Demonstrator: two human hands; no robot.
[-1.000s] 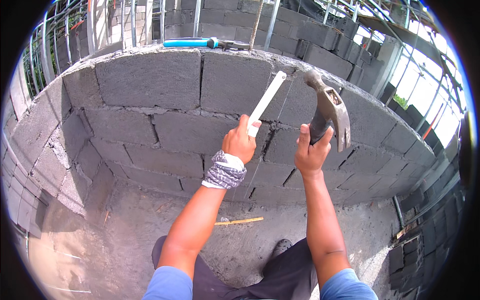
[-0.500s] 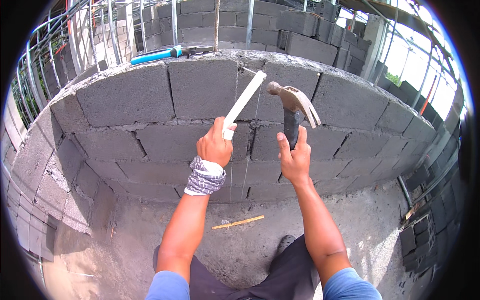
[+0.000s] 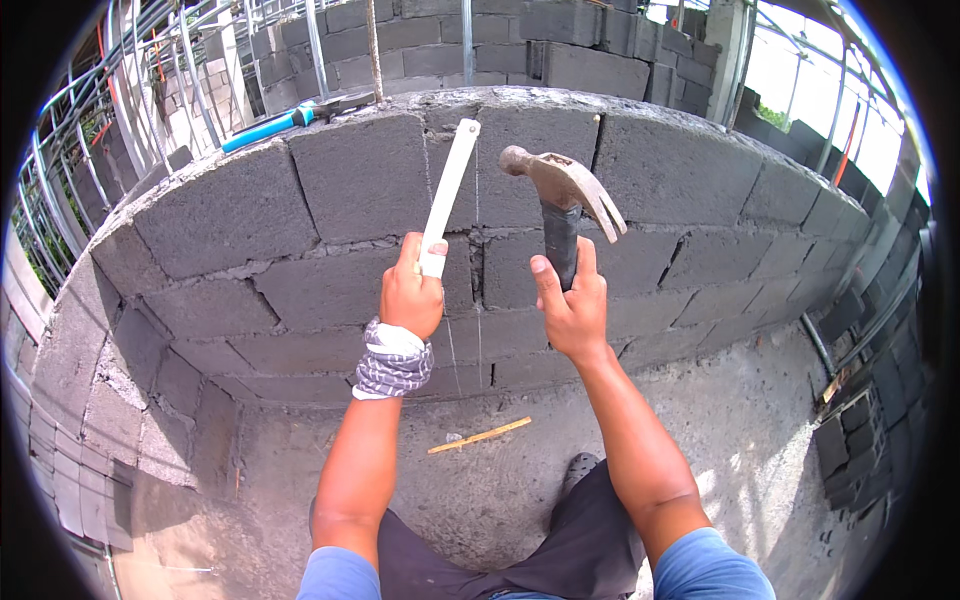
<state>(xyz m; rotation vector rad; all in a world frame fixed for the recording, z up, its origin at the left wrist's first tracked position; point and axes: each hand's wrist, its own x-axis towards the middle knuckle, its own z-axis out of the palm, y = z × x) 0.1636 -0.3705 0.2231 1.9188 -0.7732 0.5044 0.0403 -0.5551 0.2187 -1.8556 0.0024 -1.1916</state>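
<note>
My left hand (image 3: 411,290), with a grey-and-white cloth (image 3: 393,360) wrapped at the wrist, is closed round the lower end of a flat white stick (image 3: 453,185). A small rivet-like dot marks its top end, and it resembles a folded ruler. To its right, my right hand (image 3: 575,305) grips the dark handle of a claw hammer (image 3: 562,190), head up, claw pointing right. Both are held up before a grey block wall (image 3: 370,185) with thin pale vertical lines (image 3: 478,215) on it. Whether the stick touches the wall I cannot tell.
A blue-handled tool (image 3: 268,130) with dark jaws, like pliers, lies on the wall's top. Beside it a rebar (image 3: 376,50) stands upright. A thin yellowish stick (image 3: 480,435) is on the concrete floor (image 3: 480,510). Blocks (image 3: 850,450) are stacked at right; metal scaffolding (image 3: 190,75) rises at left.
My view has shifted right, so the wall and tool appear further left. The white stick stands steeper, its top away from the nail-like piece it was beside. Both hands keep their holds.
</note>
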